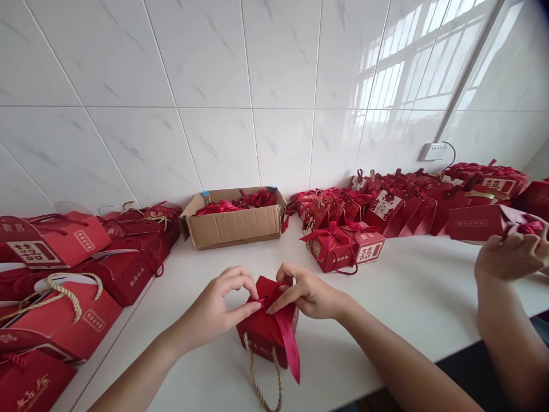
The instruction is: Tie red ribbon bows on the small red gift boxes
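Red ribbon (286, 332) was pinched between thumb and forefinger of the left hand (217, 309) and the right hand (306, 294), atop a small red box (262, 335). It stood on the white table (386, 309).

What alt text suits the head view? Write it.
The left hand and right hand pinch a red ribbon atop a red gift box on a white table. Behind are a cardboard box and many red boxes; another person's hand at right.
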`<state>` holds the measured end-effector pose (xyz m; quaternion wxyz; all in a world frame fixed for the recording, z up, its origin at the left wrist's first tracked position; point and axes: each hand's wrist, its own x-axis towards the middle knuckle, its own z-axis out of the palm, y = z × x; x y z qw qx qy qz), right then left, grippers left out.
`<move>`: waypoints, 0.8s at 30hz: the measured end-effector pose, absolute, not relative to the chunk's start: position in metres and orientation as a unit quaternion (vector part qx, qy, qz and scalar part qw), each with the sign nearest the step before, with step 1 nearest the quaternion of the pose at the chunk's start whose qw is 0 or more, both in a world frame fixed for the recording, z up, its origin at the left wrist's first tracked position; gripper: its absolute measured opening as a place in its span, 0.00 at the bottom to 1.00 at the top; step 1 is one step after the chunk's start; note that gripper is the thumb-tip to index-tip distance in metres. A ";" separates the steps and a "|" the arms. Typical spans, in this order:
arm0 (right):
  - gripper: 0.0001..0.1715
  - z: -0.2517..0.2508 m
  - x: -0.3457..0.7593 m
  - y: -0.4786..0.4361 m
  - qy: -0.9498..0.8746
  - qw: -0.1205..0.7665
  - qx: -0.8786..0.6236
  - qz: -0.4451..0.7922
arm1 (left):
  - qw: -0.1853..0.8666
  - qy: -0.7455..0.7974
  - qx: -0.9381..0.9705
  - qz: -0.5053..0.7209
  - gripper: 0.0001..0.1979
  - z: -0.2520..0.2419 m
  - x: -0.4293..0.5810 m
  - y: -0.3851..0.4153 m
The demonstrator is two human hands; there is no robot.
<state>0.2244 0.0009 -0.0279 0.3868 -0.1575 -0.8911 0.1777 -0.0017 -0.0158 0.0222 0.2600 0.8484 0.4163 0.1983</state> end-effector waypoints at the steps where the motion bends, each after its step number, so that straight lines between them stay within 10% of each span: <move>1: 0.26 -0.028 0.224 0.001 -0.890 0.388 -0.157 0.178 | 0.262 0.415 0.850 0.190 0.07 0.023 -0.002 -0.017; 24: 0.25 -0.032 0.223 0.001 -0.871 0.410 -0.169 0.209 | 0.240 0.417 0.851 0.210 0.11 0.007 0.006 -0.020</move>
